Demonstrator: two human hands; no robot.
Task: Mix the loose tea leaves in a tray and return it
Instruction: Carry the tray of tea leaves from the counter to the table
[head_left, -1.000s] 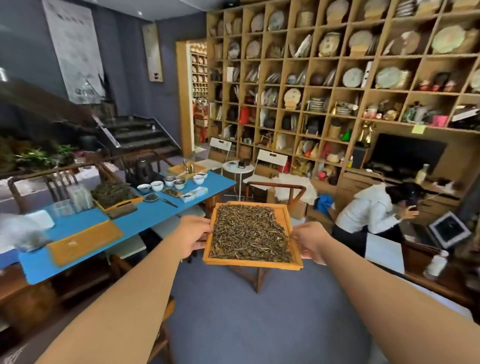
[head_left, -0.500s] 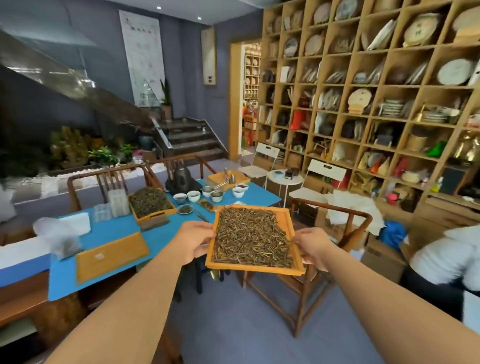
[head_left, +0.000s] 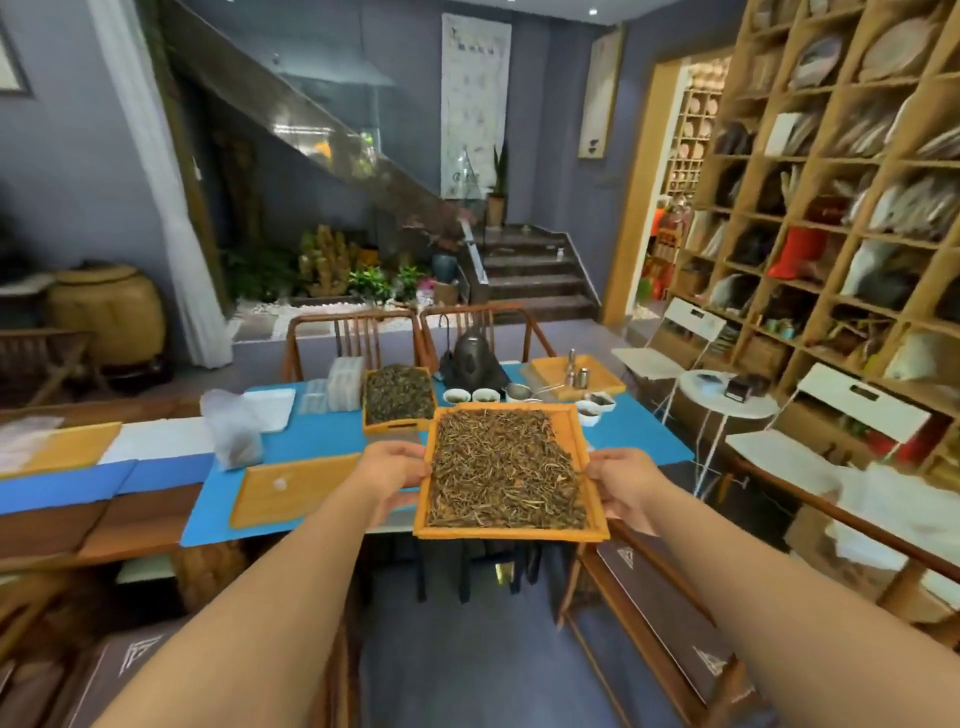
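Two hands hold one wooden tray of loose tea leaves in the air, over the near edge of the blue-covered table; the tray is rectangular, its long axis running away from the person toward the table, its far end slightly higher than the near end, and the brown, needle-like leaves spread across nearly all of its floor. The left hand grasps the tray's left rim with the thumb on top and the fingers under, and the right hand grasps the right rim the same way, both arms stretched forward. Just beyond the tray's far left corner, on the table, sits a second tray of darker leaves. Beyond the tray's far edge stand small white cups and a dark kettle, with another shallow tray holding metal pieces to the far right of it. Left of the held tray lies a flat wooden tray and, past that, a clear plastic bag. Right of the tray stands a small round white table, and farther right a tall wooden shelf wall
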